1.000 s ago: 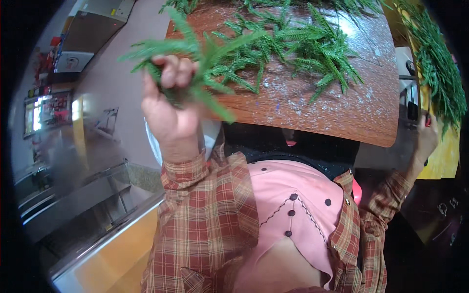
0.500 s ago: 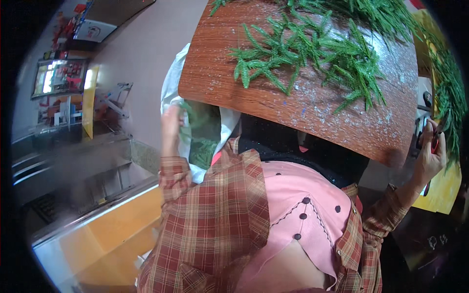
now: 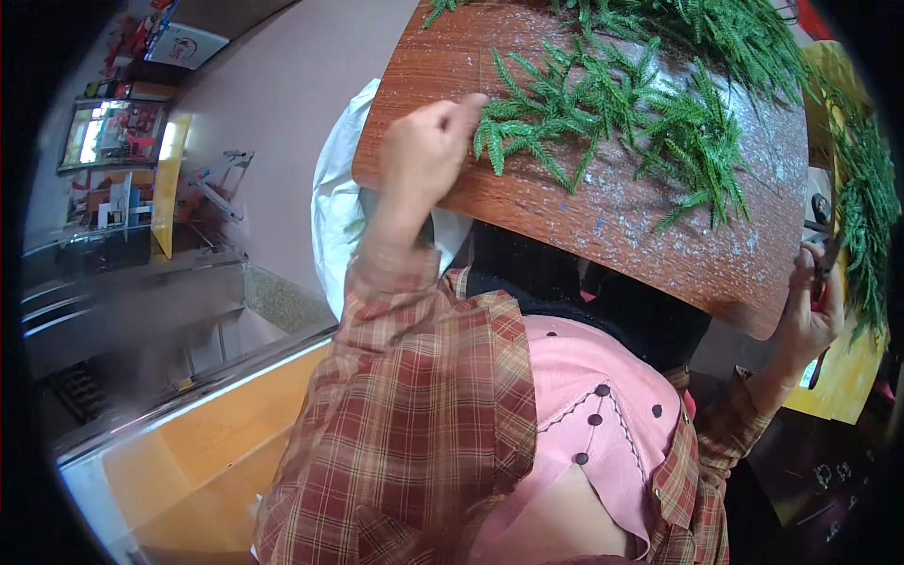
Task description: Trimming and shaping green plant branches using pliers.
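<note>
The left hand [image 3: 426, 151] is raised over the near left corner of the brown table [image 3: 527, 209], its fingers curled and its fingertips placed just beside the green sprigs [image 3: 537, 127]; whether anything is pinched there cannot be told, since the hand is slightly blurred and its palm side is hidden. The sprigs are spread across the middle of the tabletop, and a denser clump [image 3: 702, 141] is seen to their right. Along the far side of the table, a pile of long green branches [image 3: 725, 42] is laid. By the right edge of the table, a red-handled tool [image 3: 819, 285] is grasped in the right hand [image 3: 815, 315], its dark end pointed upward. More branches [image 3: 866, 212] are laid on a yellow board [image 3: 852, 381] beside that hand. Pale specks are scattered over the tabletop. A white bag [image 3: 331, 202] is hung or propped by the left edge of the table, partly covered by the left forearm. A plaid shirt [image 3: 414, 405] is worn over a pink top [image 3: 565, 377].
</note>
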Available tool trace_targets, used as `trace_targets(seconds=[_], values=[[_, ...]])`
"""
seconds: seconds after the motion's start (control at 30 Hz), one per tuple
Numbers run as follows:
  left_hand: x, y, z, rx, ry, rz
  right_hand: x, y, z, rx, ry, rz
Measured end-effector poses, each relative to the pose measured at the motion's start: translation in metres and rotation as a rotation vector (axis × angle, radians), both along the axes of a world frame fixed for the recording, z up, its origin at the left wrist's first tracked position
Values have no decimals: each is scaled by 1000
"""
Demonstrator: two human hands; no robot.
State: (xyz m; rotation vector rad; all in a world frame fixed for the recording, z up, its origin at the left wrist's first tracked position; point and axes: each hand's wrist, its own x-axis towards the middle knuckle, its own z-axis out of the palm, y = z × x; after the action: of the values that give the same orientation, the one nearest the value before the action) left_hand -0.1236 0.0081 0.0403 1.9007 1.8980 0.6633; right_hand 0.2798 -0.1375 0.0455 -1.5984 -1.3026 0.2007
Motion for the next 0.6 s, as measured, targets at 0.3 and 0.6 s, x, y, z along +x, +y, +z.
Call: trace_targets(seconds=[0.3,0.6], values=[[3,-11,6,174,-730,-70,-60,17,19,-29,-121,207],[47,-53,38,170,-1000,-239,-116,45,34,92,-187,458]])
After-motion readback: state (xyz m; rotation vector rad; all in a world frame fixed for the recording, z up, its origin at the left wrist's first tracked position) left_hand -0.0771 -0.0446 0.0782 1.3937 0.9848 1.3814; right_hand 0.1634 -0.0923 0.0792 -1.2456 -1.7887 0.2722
